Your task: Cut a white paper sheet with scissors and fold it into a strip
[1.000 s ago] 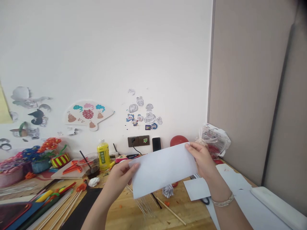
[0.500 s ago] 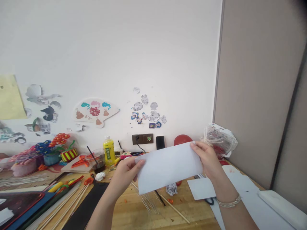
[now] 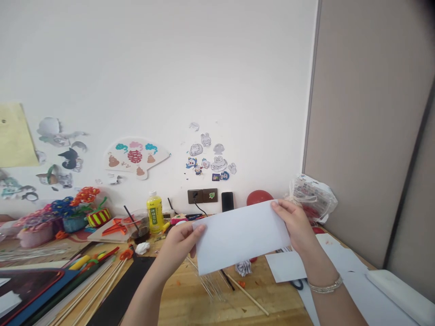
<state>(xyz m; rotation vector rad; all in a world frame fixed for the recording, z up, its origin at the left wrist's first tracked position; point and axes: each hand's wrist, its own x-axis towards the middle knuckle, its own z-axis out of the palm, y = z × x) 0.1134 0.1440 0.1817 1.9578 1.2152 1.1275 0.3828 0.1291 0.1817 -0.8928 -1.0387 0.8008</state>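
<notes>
A blank white sheet of paper (image 3: 241,237) is held up above the wooden table, tilted so that its right end is higher. My left hand (image 3: 183,242) pinches its left edge, thumb in front and fingers behind. At the upper right corner my right hand (image 3: 290,219) grips it the same way, with a bracelet on that wrist. Below the paper lie thin wires (image 3: 212,287), a wooden stick (image 3: 249,296) and a pleated paper piece (image 3: 244,268), partly covered by the sheet.
Left on the table are a yellow bottle (image 3: 155,213), a cup of dark drink (image 3: 139,228), craft flowers (image 3: 74,213) and a black strip (image 3: 124,290). A phone (image 3: 227,201) leans on the wall beside a red balloon (image 3: 260,197). White papers (image 3: 343,258) and a white case (image 3: 401,296) lie right.
The view has shifted very slightly. Both hands still hold the paper in nearly the same pose.
</notes>
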